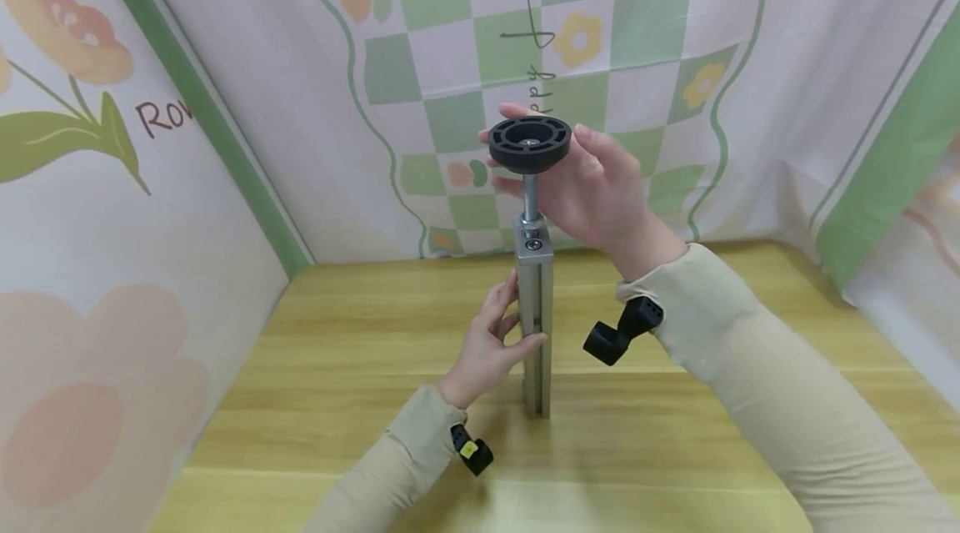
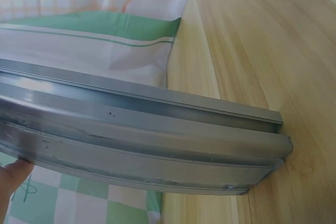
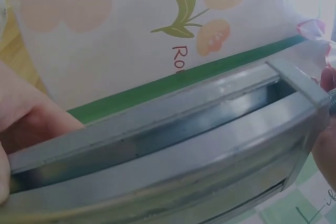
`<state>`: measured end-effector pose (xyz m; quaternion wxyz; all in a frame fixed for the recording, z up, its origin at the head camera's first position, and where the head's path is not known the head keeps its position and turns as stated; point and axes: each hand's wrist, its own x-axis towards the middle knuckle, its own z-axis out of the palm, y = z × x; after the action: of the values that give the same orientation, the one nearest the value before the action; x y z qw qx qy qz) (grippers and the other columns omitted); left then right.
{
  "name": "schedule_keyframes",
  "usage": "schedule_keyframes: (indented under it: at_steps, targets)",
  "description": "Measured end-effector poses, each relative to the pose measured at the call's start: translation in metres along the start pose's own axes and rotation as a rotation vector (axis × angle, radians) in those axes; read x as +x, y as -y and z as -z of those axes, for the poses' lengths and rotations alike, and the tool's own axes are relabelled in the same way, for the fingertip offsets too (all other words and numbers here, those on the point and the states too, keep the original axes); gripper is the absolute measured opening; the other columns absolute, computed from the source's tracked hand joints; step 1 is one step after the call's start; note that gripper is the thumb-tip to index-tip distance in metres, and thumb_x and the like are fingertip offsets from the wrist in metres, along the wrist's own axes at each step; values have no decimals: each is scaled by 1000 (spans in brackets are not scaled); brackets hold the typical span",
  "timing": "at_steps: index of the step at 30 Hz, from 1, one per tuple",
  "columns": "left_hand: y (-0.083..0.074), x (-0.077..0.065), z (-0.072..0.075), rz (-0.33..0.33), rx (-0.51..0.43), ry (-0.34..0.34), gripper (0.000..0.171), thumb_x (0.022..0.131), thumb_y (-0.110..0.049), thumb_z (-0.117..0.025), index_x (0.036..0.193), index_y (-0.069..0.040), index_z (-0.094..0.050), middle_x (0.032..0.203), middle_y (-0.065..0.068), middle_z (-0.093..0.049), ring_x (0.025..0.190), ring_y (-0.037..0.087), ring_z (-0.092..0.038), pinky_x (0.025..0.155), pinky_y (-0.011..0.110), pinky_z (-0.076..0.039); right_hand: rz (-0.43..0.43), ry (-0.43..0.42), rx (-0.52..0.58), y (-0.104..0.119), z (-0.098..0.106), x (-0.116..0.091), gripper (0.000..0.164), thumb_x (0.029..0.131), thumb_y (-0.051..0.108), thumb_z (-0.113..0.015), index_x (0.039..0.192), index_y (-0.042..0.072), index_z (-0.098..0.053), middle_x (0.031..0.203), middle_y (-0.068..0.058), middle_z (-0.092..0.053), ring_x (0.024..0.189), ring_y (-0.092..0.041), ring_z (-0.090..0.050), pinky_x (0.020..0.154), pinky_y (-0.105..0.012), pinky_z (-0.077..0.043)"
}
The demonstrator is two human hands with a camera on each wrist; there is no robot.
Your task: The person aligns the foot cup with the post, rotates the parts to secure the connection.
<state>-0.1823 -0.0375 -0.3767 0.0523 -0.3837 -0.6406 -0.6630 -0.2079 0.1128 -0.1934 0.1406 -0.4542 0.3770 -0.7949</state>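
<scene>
A grooved aluminium profile (image 1: 527, 324) stands upright on the wooden table, its lower end at the tabletop in the left wrist view. My left hand (image 1: 480, 354) grips it around the middle, thumb on the near side and fingers at the left. A metal end plate (image 1: 543, 254) with a screw caps its top. From there a threaded rod (image 1: 530, 195) rises to a round black levelling foot (image 1: 529, 158). Behind this foot is my right hand (image 1: 596, 199), palm towards me, with extended fingers showing past its left edge and the thumb beside its right rim.
The wooden table (image 1: 337, 349) ends at a printed curtain (image 1: 570, 99) close behind the profile. More patterned fabric (image 1: 90, 224) hangs at the left, and another panel at the right. Small black camera mounts (image 1: 624, 331) sit at both sleeve cuffs.
</scene>
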Motion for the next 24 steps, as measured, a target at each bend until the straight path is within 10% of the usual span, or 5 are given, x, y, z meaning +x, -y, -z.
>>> schedule_keyframes:
  at_steps: [16,24]
  targets:
    - [-2,-1,0,14,-21,-1,96,83,13,-63,146,-46,-20,141,22,-31,126,11,-39,101,31,-46,-3,-69,-4,-1,1,1,44,87,25,-58,125,5,-48,118,-9,-54,106,-20,-52,94,-34,-42]
    - [0,0,0,-4,-26,-1,98,82,14,-62,143,-51,-21,139,23,-32,125,11,-40,101,42,-46,100,-247,-184,-3,-7,-2,41,84,22,-66,120,12,-50,116,-8,-52,101,-17,-53,91,-27,-43]
